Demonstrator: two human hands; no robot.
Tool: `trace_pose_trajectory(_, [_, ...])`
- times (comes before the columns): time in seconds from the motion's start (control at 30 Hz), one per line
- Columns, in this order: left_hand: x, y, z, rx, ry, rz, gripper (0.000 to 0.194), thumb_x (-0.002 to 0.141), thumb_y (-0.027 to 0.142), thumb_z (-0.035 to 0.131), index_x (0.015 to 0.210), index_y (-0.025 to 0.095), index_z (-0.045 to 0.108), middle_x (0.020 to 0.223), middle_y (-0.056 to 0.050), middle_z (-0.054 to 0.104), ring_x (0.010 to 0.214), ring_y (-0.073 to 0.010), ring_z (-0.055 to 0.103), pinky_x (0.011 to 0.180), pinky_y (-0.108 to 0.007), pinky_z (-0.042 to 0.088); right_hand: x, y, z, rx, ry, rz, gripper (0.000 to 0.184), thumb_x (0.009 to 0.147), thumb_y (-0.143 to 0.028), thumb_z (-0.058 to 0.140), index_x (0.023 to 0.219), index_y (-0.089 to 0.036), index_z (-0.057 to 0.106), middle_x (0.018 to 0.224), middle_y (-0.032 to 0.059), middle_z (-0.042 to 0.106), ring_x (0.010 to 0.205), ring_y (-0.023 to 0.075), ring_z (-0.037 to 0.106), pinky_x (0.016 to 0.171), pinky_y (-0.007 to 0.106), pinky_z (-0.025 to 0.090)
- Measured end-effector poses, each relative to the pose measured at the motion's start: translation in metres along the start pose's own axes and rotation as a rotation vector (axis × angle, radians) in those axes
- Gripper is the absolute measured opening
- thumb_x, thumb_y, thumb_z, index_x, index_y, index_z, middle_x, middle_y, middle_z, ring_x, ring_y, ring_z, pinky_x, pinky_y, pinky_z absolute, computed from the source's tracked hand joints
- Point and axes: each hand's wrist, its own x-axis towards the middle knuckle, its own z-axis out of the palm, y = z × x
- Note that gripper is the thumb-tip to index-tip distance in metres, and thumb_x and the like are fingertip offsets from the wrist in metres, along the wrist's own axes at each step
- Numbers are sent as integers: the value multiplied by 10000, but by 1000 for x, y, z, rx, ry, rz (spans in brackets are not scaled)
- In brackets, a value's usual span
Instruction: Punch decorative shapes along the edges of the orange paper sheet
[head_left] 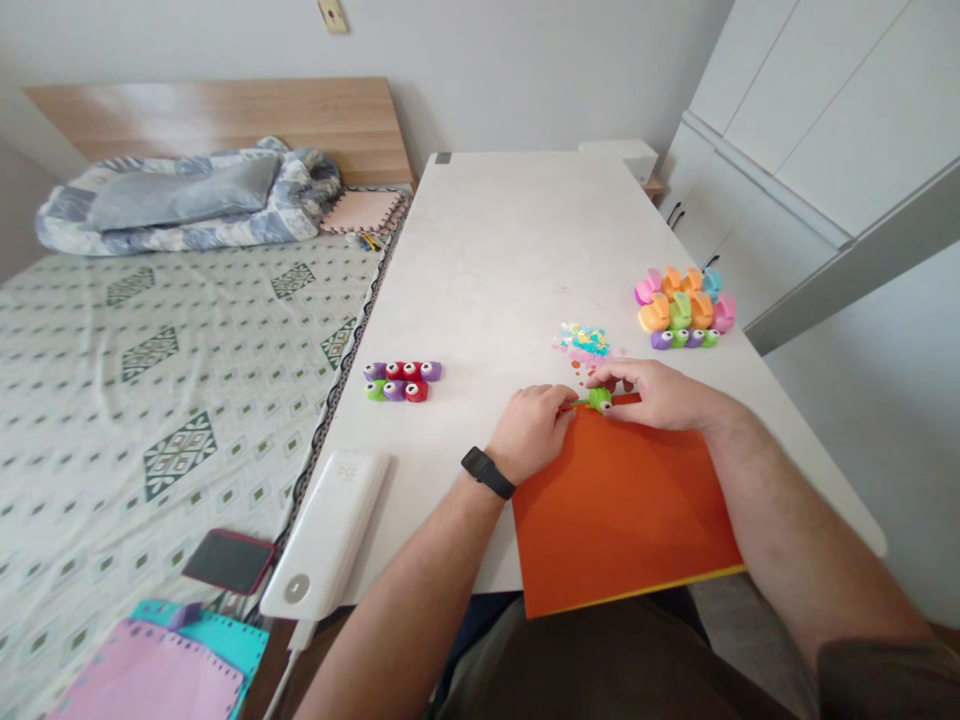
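A stack of paper with an orange sheet (622, 500) on top lies at the table's front edge, overhanging it; a yellow edge shows beneath. My left hand (531, 425), with a black watch on the wrist, is closed at the far left corner of the paper, fingertips pinching its edge. A thin green edge shows beside those fingertips. My right hand (660, 395) grips a small green craft punch (599, 399) set at the far edge of the paper. Just beyond it lies a scatter of paper confetti (585, 343) in blue, yellow, pink and orange.
Small purple, red and green punches (405, 381) stand in rows at left. Larger colourful punches (680, 303) are grouped at right. A white box-shaped device (330, 530) with a cable sits at the left edge. A phone (230, 560) and punched sheets (157, 670) lie on the bed.
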Motion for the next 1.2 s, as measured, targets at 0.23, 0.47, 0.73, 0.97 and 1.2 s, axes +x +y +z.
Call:
trace_pose_trajectory(0.23, [1,0,1,23,-7,-14,156,959,185,578,1071,211,683,1039,-61,763,985,-210,705,932,-342,542,-1,8,3,54,-65,-6,415,837,-326,730,1247,-262,724,1199,54,752,1077,254,706,995,430,553])
trace_pose_trajectory(0.47, [1,-1,3,6,6,-1,150,952,174,587,1066,212,677,1027,-49,764,966,-204,707,913,-328,543,-7,8,8,31,-4,4,461,826,-316,757,1283,-271,708,1262,69,734,1127,282,700,1017,464,553])
trace_pose_trajectory(0.73, [1,1,1,-7,17,2,150,944,164,596,1060,207,682,1005,-44,762,942,-196,706,897,-320,548,-7,7,14,-102,40,-40,424,833,-305,748,1257,-303,735,1253,57,740,1148,306,687,1024,481,530])
trace_pose_trajectory(0.97, [1,3,1,-30,29,2,148,945,166,596,1056,206,685,1003,-44,761,936,-192,706,887,-312,554,-9,2,12,-141,48,-66,404,857,-296,714,1260,-288,738,1228,57,749,1116,293,694,992,436,533])
trace_pose_trajectory(1.2, [0,1,2,-41,47,7,137,942,173,610,1049,207,689,974,-43,765,900,-192,713,853,-315,564,-10,0,11,-79,10,-3,407,849,-277,707,1255,-253,723,1221,58,745,1070,267,696,950,383,523])
